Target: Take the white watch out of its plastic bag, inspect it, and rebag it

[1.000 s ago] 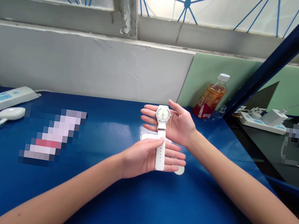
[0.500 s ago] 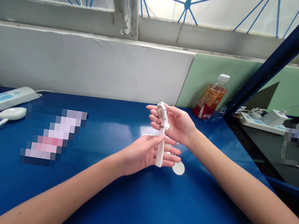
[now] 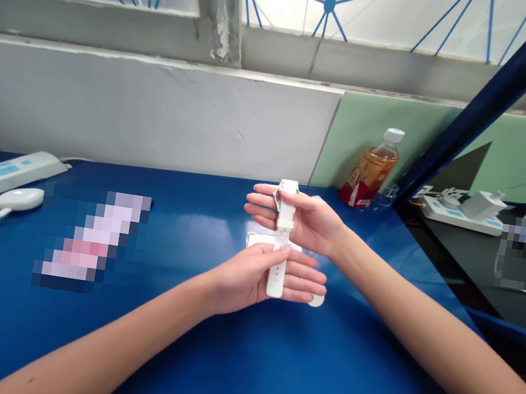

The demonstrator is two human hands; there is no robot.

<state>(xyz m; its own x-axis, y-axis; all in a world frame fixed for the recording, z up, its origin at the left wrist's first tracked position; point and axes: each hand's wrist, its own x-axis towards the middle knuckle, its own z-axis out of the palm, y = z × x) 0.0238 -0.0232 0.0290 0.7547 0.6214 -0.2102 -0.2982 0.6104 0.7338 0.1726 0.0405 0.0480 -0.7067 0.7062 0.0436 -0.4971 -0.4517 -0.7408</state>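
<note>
A white wristwatch (image 3: 286, 217) is held upright above the table, with its buckle and the holed end of the strap facing me. My left hand (image 3: 251, 274) grips the lower strap end under its thumb, the fingers stretched out behind it to the right. Higher up, my right hand (image 3: 312, 217) has its thumb over the strap near the watch case, which is mostly hidden behind the strap. Its fingers point left behind the watch. Behind my left hand a white flat thing (image 3: 252, 240) and a round white disc (image 3: 316, 300) lie partly covered on the table.
On the blue table (image 3: 170, 354), a blurred-out pinkish object (image 3: 97, 231), a white round-headed cable device (image 3: 20, 199) and a power strip (image 3: 9, 175) lie left. A drink bottle (image 3: 370, 170) stands back right, beside a blue metal post (image 3: 474, 103).
The watch has been turned: its strap with holes and buckle now faces me, where the case showed from the side before. Both hands still hold it in nearly the same place.
</note>
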